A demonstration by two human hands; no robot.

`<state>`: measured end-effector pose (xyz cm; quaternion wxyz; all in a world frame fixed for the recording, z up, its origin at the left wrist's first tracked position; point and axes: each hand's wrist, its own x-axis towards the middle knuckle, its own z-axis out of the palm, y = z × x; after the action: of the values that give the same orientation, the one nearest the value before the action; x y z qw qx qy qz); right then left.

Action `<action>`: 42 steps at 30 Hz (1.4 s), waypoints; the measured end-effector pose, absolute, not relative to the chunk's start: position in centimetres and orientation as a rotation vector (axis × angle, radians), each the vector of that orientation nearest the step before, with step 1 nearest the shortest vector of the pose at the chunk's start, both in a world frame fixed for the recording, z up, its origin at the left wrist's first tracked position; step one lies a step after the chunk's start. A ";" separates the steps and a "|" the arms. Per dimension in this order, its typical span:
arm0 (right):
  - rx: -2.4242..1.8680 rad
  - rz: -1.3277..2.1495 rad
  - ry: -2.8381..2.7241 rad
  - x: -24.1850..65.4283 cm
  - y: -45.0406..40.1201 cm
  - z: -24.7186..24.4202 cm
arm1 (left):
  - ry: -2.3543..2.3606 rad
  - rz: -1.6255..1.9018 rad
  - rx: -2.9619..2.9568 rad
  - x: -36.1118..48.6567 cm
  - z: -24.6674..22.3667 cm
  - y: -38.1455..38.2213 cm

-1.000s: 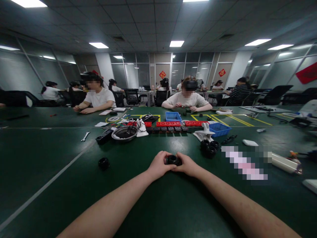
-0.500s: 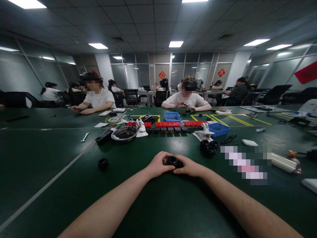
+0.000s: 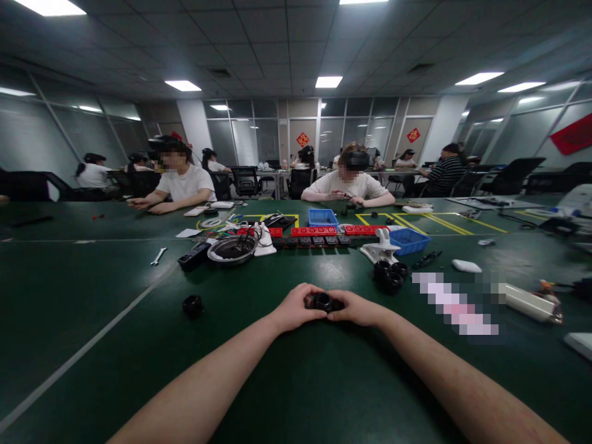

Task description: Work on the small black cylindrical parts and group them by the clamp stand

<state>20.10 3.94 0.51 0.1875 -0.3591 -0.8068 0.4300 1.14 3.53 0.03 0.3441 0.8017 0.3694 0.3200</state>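
Observation:
Between my two hands is a black round part (image 3: 322,301) with a hole facing up. My left hand (image 3: 300,309) curls round its left side, thumb in front. From the right, my right hand (image 3: 354,307) grips it, its thumb near the left thumb. My palms and fingers hide much of the part, and its exact kind does not show. Several similar black round parts (image 3: 389,277) stand together beyond my right hand. Another black round part (image 3: 193,306) lies on the green table (image 3: 259,394) to the left.
Farther back are a metal bowl (image 3: 232,251) with black cables, red power strips (image 3: 314,232), a white clamp stand (image 3: 381,246) and a blue tray (image 3: 409,242). A wrench (image 3: 159,256) lies left; a beige cylinder (image 3: 527,302) lies right. Two people sit across the table.
My right fingers and thumb have shifted slightly on the black round part, which has turned or tilted a little. My left hand looks almost unchanged.

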 end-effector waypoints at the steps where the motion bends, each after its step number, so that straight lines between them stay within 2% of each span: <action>1: -1.024 1.209 -2.263 20.1 3.9 0.5 | 0.964 0.827 2.080 1.2 0.1 3.5; 4: -1.125 1.104 -2.240 19.7 3.8 0.3 | 1.025 0.824 2.080 1.4 0.3 3.2; 10: -1.603 0.419 -2.198 17.7 3.0 -0.8 | 1.390 0.949 2.062 2.7 0.2 2.1; 14: -1.713 0.229 -2.171 16.8 2.3 -1.0 | 1.468 0.971 2.065 2.8 0.0 2.1; 20: -1.405 0.476 -2.170 17.7 2.3 -0.4 | 1.200 0.903 2.090 1.9 0.1 2.9; 25: -1.010 1.023 -2.236 19.3 3.0 0.6 | 1.034 0.862 2.062 1.4 -0.1 3.5; 29: -0.901 1.359 -2.191 19.9 3.6 0.9 | 0.989 0.834 2.054 1.4 -0.1 3.5; 39: -1.013 1.290 -2.181 20.0 4.2 -0.1 | 1.015 0.794 2.030 1.4 0.5 3.1; 42: -1.161 1.081 -2.208 19.6 4.1 -0.5 | 1.092 0.804 2.045 1.7 0.6 2.8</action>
<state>19.61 4.13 -0.47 0.2098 -0.4176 -0.7941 0.3887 1.72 2.82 0.62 0.3371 0.7847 0.4190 0.3083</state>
